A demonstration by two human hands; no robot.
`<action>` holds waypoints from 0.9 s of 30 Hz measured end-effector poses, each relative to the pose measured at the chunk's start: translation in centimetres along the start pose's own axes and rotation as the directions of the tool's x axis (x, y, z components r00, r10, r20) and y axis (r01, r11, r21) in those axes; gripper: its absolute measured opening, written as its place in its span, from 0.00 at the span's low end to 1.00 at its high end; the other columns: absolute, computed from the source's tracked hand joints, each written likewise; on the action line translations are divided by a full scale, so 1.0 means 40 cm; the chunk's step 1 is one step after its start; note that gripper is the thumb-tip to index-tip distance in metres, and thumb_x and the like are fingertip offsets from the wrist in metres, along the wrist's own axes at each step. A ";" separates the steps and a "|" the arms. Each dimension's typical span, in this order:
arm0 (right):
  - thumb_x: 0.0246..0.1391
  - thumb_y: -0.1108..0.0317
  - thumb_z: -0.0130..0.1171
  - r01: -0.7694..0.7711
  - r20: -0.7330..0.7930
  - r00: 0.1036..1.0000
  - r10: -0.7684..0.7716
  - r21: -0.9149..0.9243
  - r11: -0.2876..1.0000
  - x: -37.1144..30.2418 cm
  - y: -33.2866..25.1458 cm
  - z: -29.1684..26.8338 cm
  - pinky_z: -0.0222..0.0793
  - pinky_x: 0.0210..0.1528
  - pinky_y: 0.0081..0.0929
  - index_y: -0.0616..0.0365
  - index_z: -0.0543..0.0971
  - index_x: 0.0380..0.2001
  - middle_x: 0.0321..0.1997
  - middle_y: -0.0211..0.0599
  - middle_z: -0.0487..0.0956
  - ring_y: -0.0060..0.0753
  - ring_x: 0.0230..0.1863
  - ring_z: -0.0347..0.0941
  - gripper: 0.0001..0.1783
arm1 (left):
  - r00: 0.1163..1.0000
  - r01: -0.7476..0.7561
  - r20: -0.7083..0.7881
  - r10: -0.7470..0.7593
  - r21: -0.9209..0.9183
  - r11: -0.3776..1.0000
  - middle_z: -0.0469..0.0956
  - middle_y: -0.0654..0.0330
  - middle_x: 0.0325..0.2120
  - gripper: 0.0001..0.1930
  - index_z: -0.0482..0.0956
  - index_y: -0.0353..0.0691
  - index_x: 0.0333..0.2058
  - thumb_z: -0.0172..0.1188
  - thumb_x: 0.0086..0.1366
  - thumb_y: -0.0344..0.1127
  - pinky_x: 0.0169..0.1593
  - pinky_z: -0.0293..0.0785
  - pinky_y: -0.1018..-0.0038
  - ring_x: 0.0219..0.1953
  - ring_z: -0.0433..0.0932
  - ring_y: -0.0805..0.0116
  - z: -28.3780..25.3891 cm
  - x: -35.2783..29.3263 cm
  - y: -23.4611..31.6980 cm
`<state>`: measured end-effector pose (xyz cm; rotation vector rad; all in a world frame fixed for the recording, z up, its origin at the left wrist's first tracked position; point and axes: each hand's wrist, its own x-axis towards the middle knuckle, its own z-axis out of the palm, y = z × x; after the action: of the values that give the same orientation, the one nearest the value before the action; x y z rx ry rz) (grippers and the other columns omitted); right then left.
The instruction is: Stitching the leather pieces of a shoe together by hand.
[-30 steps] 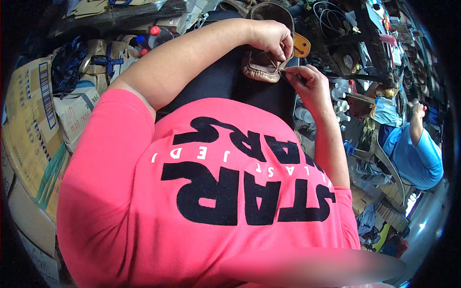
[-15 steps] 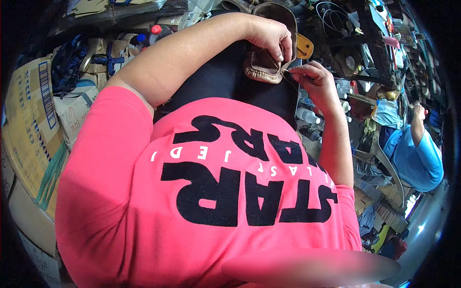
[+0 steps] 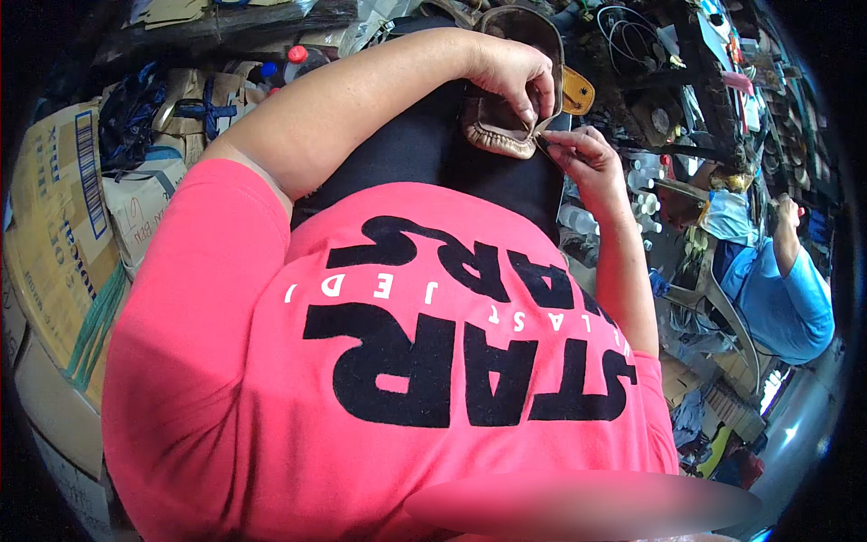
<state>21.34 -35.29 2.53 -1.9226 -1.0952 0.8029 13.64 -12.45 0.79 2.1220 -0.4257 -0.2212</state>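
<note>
A brown leather moccasin with a gathered, stitched toe rests over my dark trousers, its toe toward me. My left hand reaches into its opening, thumb and fingers closed in a pinch at the inner edge near the toe seam. Just outside that seam my right hand is closed too, thumb and forefinger pinching a thin thread at the shoe's right edge. Whether a needle is there is too small to tell. A yellow-tan piece with a dark hole sticks out from beside the shoe.
Several clear plastic bottles stand right of my lap. A red-capped bottle and cardboard boxes lie to the left. Coiled wire and clutter fill the far right. Another person in a blue shirt sits at the right.
My right hand has drawn in closer to the shoe's seam, its fingertips now almost against it. My left hand and the moccasin have shifted very slightly to the right.
</note>
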 end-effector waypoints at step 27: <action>0.48 0.75 0.58 0.099 -0.114 0.984 -0.139 -0.304 0.947 -0.045 -0.013 0.063 0.64 0.34 0.25 0.46 0.81 0.42 0.25 0.32 0.68 0.30 0.30 0.67 0.17 | 0.757 0.342 -0.646 0.103 0.526 0.779 0.71 0.61 0.24 0.08 0.82 0.45 0.31 0.63 0.49 0.28 0.37 0.68 0.68 0.32 0.72 0.62 0.144 -0.193 0.093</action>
<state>18.32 -35.94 1.98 -2.0987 -1.2934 0.4531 3.86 -15.84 0.68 2.6925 0.1019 0.6817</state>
